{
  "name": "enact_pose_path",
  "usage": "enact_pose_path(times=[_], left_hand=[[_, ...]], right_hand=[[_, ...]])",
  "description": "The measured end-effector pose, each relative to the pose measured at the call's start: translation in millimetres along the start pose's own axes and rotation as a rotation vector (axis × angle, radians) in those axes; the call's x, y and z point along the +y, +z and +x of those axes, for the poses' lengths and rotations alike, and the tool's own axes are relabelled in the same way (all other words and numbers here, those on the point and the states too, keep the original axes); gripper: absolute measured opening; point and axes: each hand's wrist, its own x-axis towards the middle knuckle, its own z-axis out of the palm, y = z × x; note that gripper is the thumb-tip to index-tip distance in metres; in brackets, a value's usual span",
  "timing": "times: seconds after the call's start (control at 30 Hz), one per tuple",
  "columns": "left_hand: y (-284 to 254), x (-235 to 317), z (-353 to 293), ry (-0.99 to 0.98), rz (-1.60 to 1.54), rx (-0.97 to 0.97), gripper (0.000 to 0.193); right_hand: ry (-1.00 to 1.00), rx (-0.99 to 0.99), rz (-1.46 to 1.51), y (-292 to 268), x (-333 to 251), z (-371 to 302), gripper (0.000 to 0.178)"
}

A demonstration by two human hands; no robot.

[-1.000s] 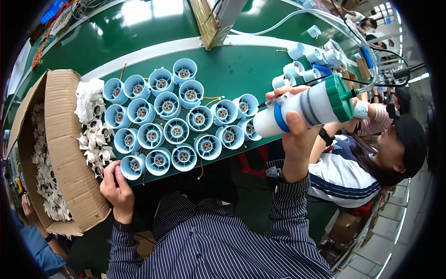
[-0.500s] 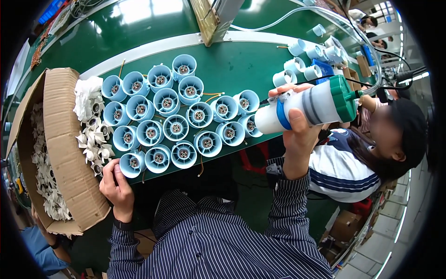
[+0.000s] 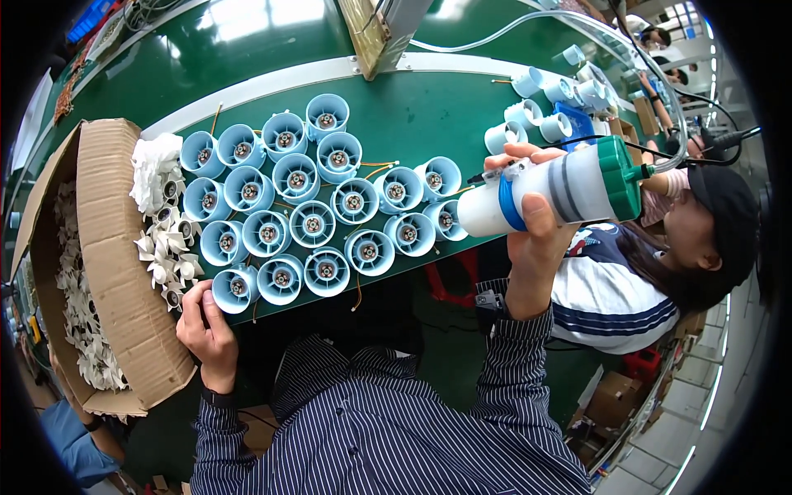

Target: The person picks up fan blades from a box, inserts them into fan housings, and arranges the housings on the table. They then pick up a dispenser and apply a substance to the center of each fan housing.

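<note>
1. Green tabletop (image 3: pixel 247 58) is the landmark for all that follows; it carries a tight cluster of pale blue cylindrical fan housings (image 3: pixel 313 224), each with a small motor hub showing in its open top, standing upright and mostly touching one another along the tabletop's near edge.

2. Cardboard box (image 3: pixel 107 264), at the tabletop's left end and tipped toward it, holds loose white impeller blades (image 3: pixel 78 322); more of them lie spilled at its mouth, just beside the leftmost housings. I judge that a knock to the box could send more blades sliding in among them.

3. White dispenser bottle (image 3: pixel 561 191), with a blue band, grey bands and a green cap fed by a clear hose (image 3: pixel 528 25), is held in the air just off the tabletop's near right edge, lying nearly level, its tip aimed at the nearest housings. The hose arcs back over the tabletop; as I read it, a tug on it or a swing of the bottle could topple the outer housings, and an unsteady squeeze could put fluid on the wrong spot.

4. Right hand (image 3: pixel 532 235) is raised, forearm upright, fingers wrapped firmly round the bottle's body, thumb across the front.

5. Left hand (image 3: pixel 206 326) sits low at the tabletop's near left corner, fingers curled lightly against the corner housing (image 3: pixel 235 287), touching rather than gripping it. That housing stands on the very edge, so a slip could push it off.
</note>
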Motion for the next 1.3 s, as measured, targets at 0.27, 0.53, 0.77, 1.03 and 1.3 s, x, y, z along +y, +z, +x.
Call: enact_pose_path(times=[0.27, 0.53, 0.77, 1.03, 1.3], left_hand=[[-1, -1, -2, -0.028, -0.019, -0.015, 0.018], [-1, 0, 0, -0.02, -0.032, -0.019, 0.016], [0, 1, 2, 0.034, -0.021, 0.013, 0.014], [1, -1, 1, 0.058, -0.019, 0.038, 0.014], [-15, 14, 4, -0.068, -0.105, -0.002, 0.015]], right_hand=[[-0.09, -0.044, 0.093, 11, 1, 29, 0.05], [-0.027, -0.03, 0.043, 14, 30, 40, 0.045], [-0.045, -0.03, 0.025, 15, 32, 41, 0.045], [-0.046, -0.018, 0.029, 16, 30, 41, 0.043], [-0.093, -0.033, 0.015, 20, 6, 37, 0.048]])
